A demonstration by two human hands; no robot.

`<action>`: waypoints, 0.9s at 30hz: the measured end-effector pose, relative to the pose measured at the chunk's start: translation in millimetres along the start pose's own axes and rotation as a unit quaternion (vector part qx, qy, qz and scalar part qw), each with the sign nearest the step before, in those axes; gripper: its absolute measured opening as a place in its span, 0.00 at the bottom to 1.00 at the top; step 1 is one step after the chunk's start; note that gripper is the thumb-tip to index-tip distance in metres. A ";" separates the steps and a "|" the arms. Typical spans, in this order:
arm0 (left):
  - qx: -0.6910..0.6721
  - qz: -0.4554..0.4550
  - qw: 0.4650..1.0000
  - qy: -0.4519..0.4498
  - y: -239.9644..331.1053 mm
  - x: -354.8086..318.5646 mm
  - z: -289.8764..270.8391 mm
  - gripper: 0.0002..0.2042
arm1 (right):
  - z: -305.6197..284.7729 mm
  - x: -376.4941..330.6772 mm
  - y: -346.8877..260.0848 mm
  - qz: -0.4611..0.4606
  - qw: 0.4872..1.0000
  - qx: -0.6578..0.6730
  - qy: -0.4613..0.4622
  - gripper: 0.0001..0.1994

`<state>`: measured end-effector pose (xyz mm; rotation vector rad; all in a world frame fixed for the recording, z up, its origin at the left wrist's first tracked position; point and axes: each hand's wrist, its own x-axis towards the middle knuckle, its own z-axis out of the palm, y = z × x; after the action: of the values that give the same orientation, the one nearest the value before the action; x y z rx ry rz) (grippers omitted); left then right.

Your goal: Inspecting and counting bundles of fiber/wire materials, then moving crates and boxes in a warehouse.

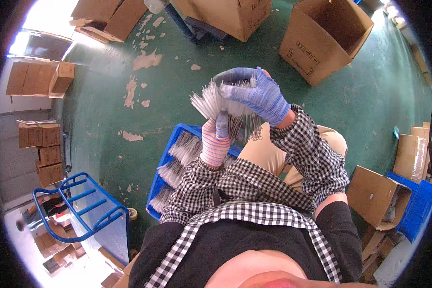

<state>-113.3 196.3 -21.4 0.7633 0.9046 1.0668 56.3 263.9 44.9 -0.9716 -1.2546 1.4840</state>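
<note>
My left hand [215, 141], in a pink-and-white striped glove with grey fingertips, is closed around the lower part of a bundle of thin wire brushes [209, 102]. Their white bristle ends fan out up and to the left, and bare wire stems with small loops hang below my right hand. My right hand [259, 93], in a blue striped glove, curls over the same bundle from the right, with thumb and fingers around the bristles. Below and left of my hands, a blue crate [164, 165] holds several more bunches of brushes [186, 146]. My left forearm covers part of it.
An open cardboard box [305, 55] stands on the green floor ahead right, another box [247, 19] straight ahead. A blue-railed trolley [101, 216] is at the left. Boxes [48, 137] are stacked along the left wall. At the right, an open box [372, 197] sits beside a blue bin [417, 204].
</note>
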 end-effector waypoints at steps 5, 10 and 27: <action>-0.046 0.038 0.998 0.027 -15.9 0.1 -5.6 0.20 | 4.8 1.7 0.7 -0.018 0.998 -0.057 0.029 0.14; -0.050 0.081 0.995 0.017 -15.6 -1.5 -1.6 0.16 | 4.5 3.7 0.3 -0.031 0.994 -0.098 0.030 0.11; -0.020 0.105 0.990 0.091 5.4 1.4 16.7 0.19 | 2.5 4.4 18.0 -0.044 0.996 0.076 0.018 0.13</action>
<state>-100.2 197.8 -9.7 0.7477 0.9690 1.3549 50.0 266.8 27.5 -0.8285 -1.1266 1.4656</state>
